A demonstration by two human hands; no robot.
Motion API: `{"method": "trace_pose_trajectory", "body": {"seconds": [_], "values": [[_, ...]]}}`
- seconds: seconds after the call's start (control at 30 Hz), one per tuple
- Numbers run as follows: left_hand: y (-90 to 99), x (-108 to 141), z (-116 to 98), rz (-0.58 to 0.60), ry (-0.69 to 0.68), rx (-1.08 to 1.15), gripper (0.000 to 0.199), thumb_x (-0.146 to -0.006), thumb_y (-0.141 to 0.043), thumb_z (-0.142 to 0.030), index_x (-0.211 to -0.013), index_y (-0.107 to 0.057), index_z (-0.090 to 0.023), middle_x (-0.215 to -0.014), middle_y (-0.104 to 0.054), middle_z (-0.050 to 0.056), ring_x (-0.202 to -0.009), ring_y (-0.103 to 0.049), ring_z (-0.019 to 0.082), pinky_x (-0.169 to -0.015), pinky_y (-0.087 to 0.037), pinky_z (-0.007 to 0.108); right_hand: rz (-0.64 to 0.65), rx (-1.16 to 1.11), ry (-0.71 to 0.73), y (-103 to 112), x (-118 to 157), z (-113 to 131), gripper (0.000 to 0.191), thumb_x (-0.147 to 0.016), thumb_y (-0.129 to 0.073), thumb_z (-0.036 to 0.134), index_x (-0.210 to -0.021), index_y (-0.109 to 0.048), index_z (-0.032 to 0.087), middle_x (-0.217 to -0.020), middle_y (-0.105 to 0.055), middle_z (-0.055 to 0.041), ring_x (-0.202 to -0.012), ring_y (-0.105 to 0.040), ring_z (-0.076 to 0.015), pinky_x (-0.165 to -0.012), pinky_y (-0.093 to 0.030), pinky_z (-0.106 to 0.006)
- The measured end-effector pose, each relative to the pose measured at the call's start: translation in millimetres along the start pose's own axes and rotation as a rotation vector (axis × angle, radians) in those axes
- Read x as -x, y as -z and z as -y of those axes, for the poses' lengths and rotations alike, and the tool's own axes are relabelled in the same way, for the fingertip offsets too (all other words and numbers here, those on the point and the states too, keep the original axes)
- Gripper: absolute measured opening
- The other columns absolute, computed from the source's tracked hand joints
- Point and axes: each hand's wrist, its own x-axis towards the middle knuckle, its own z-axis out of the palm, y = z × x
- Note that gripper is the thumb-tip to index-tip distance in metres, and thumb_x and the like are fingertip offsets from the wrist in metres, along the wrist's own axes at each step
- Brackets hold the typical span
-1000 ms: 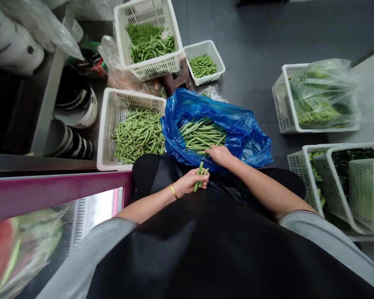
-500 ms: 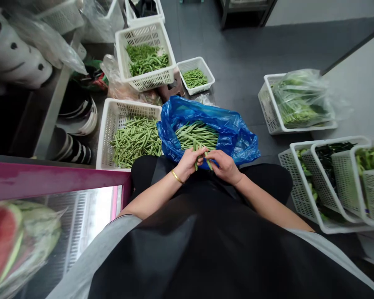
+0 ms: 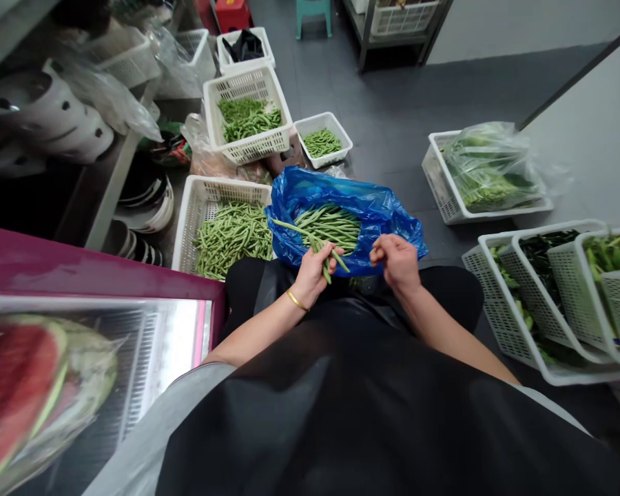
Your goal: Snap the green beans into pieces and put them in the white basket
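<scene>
Just above the person's lap, at the middle of the frame, the left hand (image 3: 310,272) is closed around a small bunch of green beans (image 3: 326,260), with a gold bangle (image 3: 297,300) on its wrist. One long bean from the bunch reaches toward the upper left, across the open blue plastic bag (image 3: 387,220). The right hand (image 3: 397,260) is apart from the left, its fingers half curled, and nothing shows in its grip. It hangs over the near edge of the bag, which lies against the person's black apron (image 3: 341,413) and holds a pile of loose beans (image 3: 331,227).

Just left of the bag, a white plastic basket (image 3: 207,207) holds more green beans. At the top center of the frame stand 2 more white baskets of beans, 1 larger (image 3: 248,86) and 1 smaller (image 3: 335,124). To the right, on the dark grey floor (image 3: 393,103), a white basket (image 3: 488,213) carries leafy greens in a clear plastic bag (image 3: 488,172). At the lower right, 3 white baskets of greens (image 3: 517,331) stand close together. At the lower left, a cut watermelon (image 3: 15,393) sits behind glass, below a magenta frame (image 3: 83,265).
</scene>
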Motion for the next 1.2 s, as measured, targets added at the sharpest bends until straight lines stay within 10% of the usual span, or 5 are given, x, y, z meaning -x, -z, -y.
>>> {"method": "trace_pose_trajectory", "body": {"seconds": [0.2,0.5,0.73,0.97,1.2], "values": [[17.4,13,-2,0.427,0.194,-0.165,0.033,-0.063,-0.069,-0.040,-0.075,-0.060,-0.011,-0.044,-0.052,-0.002,-0.030,-0.030,0.003,-0.034,-0.021,0.019,0.699,0.090,-0.394,26,-11,6,0.040,-0.062,-0.071,0.050,-0.081,-0.065,0.015,-0.058,-0.065,-0.0023,-0.052,-0.060,-0.0138,-0.048,-0.046,-0.024],[25.9,5,-4,0.157,0.206,0.015,0.032,-0.070,-0.068,-0.037,-0.063,-0.048,-0.014,-0.042,-0.040,-0.007,-0.031,-0.030,0.002,-0.033,-0.019,0.015,0.155,-0.016,0.019,-13,4,30,0.031,-0.069,-0.066,0.049,-0.075,-0.063,0.019,-0.056,-0.058,0.0012,-0.049,-0.055,-0.0124,-0.051,-0.048,-0.028],[32.1,-8,-10,0.121,0.273,-0.098,0.024,-0.074,-0.066,-0.029,-0.070,-0.050,-0.012,-0.059,-0.060,0.003,-0.046,-0.055,0.009,-0.042,-0.043,0.019,0.382,-0.164,-0.277,-30,17,-6,0.040,-0.069,-0.063,0.055,-0.080,-0.057,0.017,-0.056,-0.058,0.0012,-0.046,-0.056,-0.0131,-0.045,-0.048,-0.027],[20.9,2,6,0.141,0.312,-0.129,0.027,-0.069,-0.068,-0.026,-0.069,-0.043,-0.015,-0.051,-0.052,-0.003,-0.035,-0.039,0.003,-0.033,-0.029,0.015,0.417,0.720,0.148,-31,-4,-30,0.010,-0.080,-0.048,0.021,-0.075,-0.054,0.015,-0.084,-0.064,-0.0134,-0.074,-0.062,-0.0202,-0.065,-0.048,-0.031],[26.1,-2,-3,0.115,-0.014,-0.377,0.038,-0.059,-0.075,-0.032,-0.084,-0.051,-0.015,-0.043,-0.043,-0.010,-0.032,-0.036,0.004,-0.034,-0.028,0.016,0.814,0.293,-0.395,-37,0,-28,0.015,-0.082,-0.047,0.031,-0.081,-0.054,0.017,-0.049,-0.050,0.0048,-0.041,-0.051,-0.0114,-0.041,-0.041,-0.022]]}}
